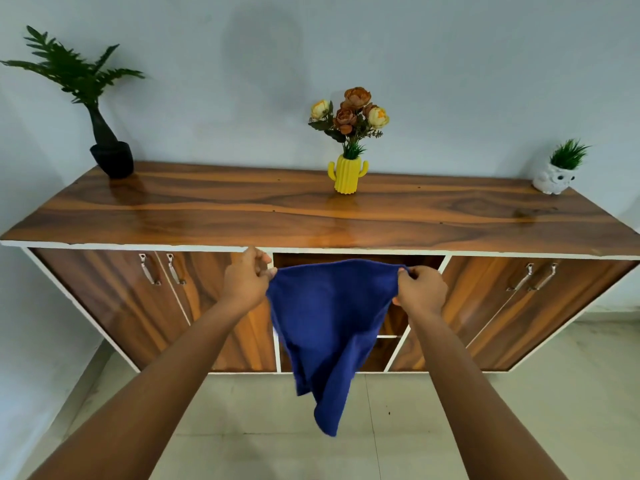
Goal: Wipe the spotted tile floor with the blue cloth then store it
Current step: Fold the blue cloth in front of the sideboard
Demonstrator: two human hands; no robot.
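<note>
The blue cloth point(327, 327) hangs spread in the air in front of a wooden cabinet's open middle compartment point(360, 261). My left hand point(246, 278) pinches its upper left corner. My right hand point(420, 287) pinches the upper right corner. The cloth's lower end droops to a point above the pale tile floor point(263, 410). A few small dark spots show on the floor tiles point(388, 412) to the right of the cloth's tip.
A long wooden cabinet point(311, 216) stands against the wall, with closed doors left point(149, 271) and right point(533, 277). On top stand a black potted plant point(110, 157), a yellow cactus vase of flowers point(347, 174) and a white owl pot point(554, 180).
</note>
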